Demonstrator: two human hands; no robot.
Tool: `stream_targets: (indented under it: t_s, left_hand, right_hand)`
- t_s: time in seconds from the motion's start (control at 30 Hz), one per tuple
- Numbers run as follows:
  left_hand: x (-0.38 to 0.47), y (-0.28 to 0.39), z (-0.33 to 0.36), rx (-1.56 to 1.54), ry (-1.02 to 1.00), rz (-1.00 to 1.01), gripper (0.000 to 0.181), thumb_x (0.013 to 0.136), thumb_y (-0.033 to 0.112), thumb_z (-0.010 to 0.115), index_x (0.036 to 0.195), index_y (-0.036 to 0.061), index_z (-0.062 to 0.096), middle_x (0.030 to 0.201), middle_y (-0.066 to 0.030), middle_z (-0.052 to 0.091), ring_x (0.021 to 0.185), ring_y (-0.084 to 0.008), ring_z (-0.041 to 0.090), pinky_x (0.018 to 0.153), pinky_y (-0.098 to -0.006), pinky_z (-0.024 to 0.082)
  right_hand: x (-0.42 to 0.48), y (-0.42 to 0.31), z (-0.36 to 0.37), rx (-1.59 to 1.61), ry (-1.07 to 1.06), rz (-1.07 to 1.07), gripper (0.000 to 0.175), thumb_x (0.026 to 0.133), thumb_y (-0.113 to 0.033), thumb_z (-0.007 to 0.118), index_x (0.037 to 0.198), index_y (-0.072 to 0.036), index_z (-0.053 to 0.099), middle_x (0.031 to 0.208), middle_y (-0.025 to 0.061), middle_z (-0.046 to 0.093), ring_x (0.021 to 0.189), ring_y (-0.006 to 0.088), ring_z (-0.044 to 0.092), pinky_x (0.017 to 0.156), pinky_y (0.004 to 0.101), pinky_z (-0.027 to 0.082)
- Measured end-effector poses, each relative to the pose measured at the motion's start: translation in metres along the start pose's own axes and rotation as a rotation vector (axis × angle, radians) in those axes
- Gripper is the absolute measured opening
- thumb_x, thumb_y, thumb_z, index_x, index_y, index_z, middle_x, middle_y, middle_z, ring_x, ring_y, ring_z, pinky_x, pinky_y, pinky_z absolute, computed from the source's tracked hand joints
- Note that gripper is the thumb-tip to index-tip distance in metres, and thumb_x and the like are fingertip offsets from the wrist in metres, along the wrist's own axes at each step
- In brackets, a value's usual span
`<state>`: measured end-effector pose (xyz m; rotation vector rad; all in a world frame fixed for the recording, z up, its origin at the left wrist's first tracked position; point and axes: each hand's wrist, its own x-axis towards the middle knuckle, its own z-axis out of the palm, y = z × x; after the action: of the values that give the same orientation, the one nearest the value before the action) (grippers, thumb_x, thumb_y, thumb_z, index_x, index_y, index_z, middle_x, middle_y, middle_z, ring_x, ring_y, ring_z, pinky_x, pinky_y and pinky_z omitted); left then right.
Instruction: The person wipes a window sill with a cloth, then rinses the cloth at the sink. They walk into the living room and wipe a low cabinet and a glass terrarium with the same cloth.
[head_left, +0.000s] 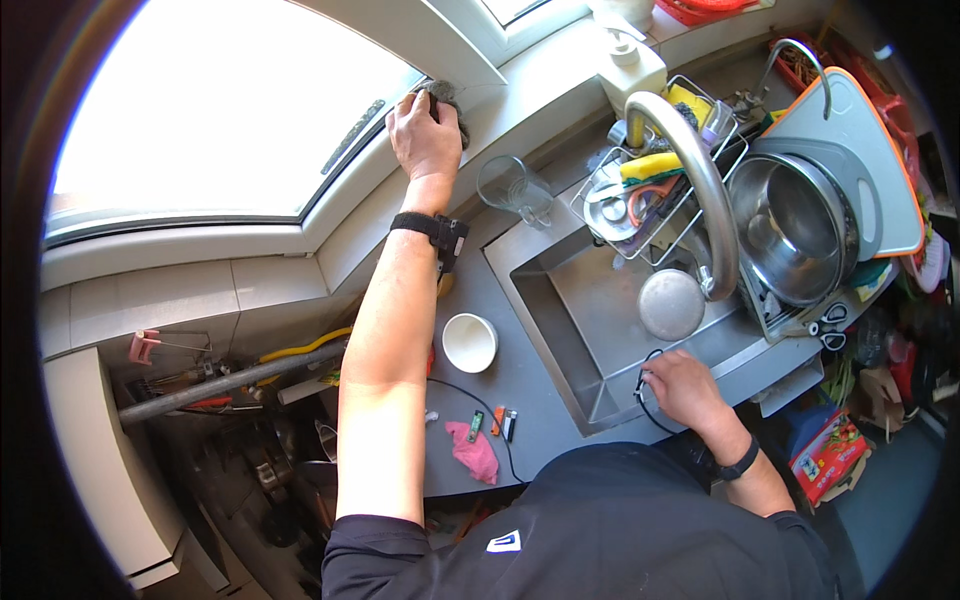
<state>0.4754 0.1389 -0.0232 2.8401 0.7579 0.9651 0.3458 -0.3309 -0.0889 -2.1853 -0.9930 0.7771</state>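
My left hand (426, 135) reaches up to the corner of the window frame (375, 166), its fingers closed on a dark object beside a grey cloth (450, 101); what exactly it is I cannot tell. My right hand (681, 386) is over the near edge of the steel sink (600, 300), with a thin black cable (651, 409) pinched between thumb and fingers. A glass mug (514, 187) lies tilted on the counter below the sill. Nearer me a white cup (470, 343) stands left of the sink.
A curved faucet (709, 202) arches over the sink beside a wire rack (660, 232) of sponges. Steel bowls (787, 225) and a cutting board (877, 172) stand at the right. A soap dispenser (630, 67) is on the sill; a pink cloth (474, 454) lies on the counter.
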Motion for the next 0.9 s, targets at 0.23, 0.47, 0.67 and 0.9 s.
stream_targets:
  t_s: [0.23,0.47,0.67,0.9]
  left_hand:
    - [-0.007,-0.011,-0.006,-0.015,-0.024,0.344,0.021,0.086,0.013,0.068,0.106,0.0078,0.076,0.121,-0.0061,0.068,0.114,-0.0304,0.06,0.104,-0.0409,0.048]
    - [-0.014,-0.013,0.006,0.165,-0.08,0.612,0.028,0.083,0.008,0.063,0.109,0.0132,0.074,0.114,0.0003,0.064,0.111,-0.0228,0.062,0.089,-0.0333,0.057]
    - [-0.028,-0.063,-0.011,0.293,-0.173,0.566,0.029,0.084,0.007,0.062,0.11,0.0124,0.074,0.113,-0.0001,0.063,0.109,-0.0227,0.062,0.089,-0.0324,0.057]
    - [-0.084,-0.201,-0.058,0.47,-0.118,0.411,0.011,0.09,0.013,0.061,0.094,0.0115,0.072,0.107,-0.0043,0.064,0.101,-0.0242,0.065,0.081,-0.036,0.059]
  right_hand:
    - [-0.003,-0.006,-0.002,0.007,-0.011,-0.018,0.015,0.091,-0.016,0.069,0.1,-0.005,0.074,0.093,0.0141,0.07,0.094,0.0365,0.064,0.082,0.0452,0.052]
    - [-0.01,-0.012,-0.011,-0.008,-0.026,-0.006,0.016,0.089,-0.014,0.069,0.1,-0.003,0.074,0.091,0.0148,0.07,0.092,0.0366,0.064,0.084,0.0453,0.052]
    - [-0.015,-0.011,-0.005,-0.042,-0.036,-0.026,0.016,0.089,-0.014,0.069,0.1,-0.003,0.074,0.091,0.0146,0.069,0.09,0.037,0.063,0.083,0.0457,0.052]
    - [-0.009,-0.024,0.012,-0.092,-0.118,-0.029,0.016,0.09,-0.016,0.069,0.1,-0.004,0.074,0.091,0.0136,0.07,0.091,0.0361,0.064,0.083,0.0453,0.052]
